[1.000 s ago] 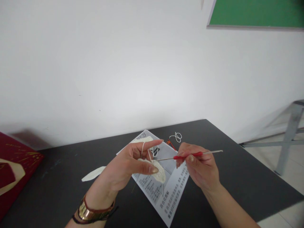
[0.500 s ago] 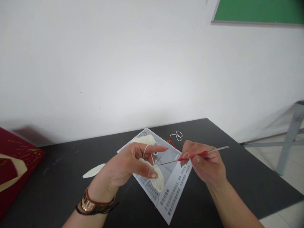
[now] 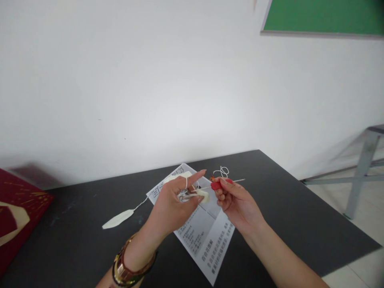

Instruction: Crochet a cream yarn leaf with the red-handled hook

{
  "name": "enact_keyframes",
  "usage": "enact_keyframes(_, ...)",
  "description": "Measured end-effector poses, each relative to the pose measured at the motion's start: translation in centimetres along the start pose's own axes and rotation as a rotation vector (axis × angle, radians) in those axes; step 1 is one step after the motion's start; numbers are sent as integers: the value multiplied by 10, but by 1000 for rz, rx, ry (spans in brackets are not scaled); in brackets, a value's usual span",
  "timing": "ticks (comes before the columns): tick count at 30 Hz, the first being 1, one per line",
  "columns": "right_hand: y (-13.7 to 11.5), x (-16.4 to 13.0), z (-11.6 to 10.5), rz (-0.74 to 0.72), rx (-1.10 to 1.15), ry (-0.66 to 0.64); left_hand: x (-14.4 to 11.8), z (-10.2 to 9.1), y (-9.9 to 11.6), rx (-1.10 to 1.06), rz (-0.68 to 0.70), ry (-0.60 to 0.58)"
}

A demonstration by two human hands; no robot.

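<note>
The sheet point(image 3: 208, 240) lies flat on the table point(image 3: 270, 236), one corner directed toward the person; it serves as the reference for all positions.

Left hand point(image 3: 177, 206): held above the sheet. Thumb and fingers are closed on the crochet piece point(image 3: 204, 195), which is located over the sheet's middle, raised from it. The index finger is extended, with yarn point(image 3: 186, 183) looped around it. A bracelet point(image 3: 127, 272) is worn on the wrist.

Right hand point(image 3: 237, 206): positioned over the sheet's right edge. Thumb and fingers grip the hook point(image 3: 221, 185) by its red handle. One shaft points left to the crochet piece; the opposite end projects to the right. Whether the tip sits inside a stitch cannot be determined.

Surrounding items: a white leaf point(image 3: 118, 219) rests left of the sheet, its strand running to the sheet's left corner. A loose strand point(image 3: 223, 173) lies beyond the sheet's far right edge. A red box point(image 3: 18, 228) stands well left of the sheet.
</note>
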State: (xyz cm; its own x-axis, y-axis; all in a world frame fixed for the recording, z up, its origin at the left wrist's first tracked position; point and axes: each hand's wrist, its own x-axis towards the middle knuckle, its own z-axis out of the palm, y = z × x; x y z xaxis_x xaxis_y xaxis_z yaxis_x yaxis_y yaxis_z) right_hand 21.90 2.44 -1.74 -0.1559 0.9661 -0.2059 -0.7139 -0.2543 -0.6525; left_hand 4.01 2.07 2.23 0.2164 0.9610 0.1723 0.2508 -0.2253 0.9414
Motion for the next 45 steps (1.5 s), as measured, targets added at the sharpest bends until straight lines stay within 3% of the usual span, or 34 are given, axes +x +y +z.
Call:
enact_keyframes(6,3,-5,3,-301,-218,20,2,13,-11,-157,-113,95)
enact_keyframes(11,13,-13,3,-749,-636,-2,3,23,-8,-477,-278,132)
enact_keyframes(16,17,-16,-6,-1250,-1143,-210,2,29,-6,-706,-328,129)
enact_keyframes(19,14,-13,-11,-1474,-1261,-411,1,27,-6,-768,-349,107)
enact_keyframes(21,12,-12,-10,-1429,-1167,-416,2,23,-6,-779,-351,84)
enact_keyframes(26,8,-9,-4,-911,-704,-280,5,5,-6,-749,-377,-82)
enact_keyframes(30,6,-6,-6,-711,-495,-284,4,-8,-3,-706,-393,-206)
enact_keyframes(38,-9,-10,-5,-645,-346,-324,3,-18,-1,-703,-412,-350)
enact_keyframes(45,-16,-12,-6,-632,-375,-363,4,-21,-3,-707,-411,-429)
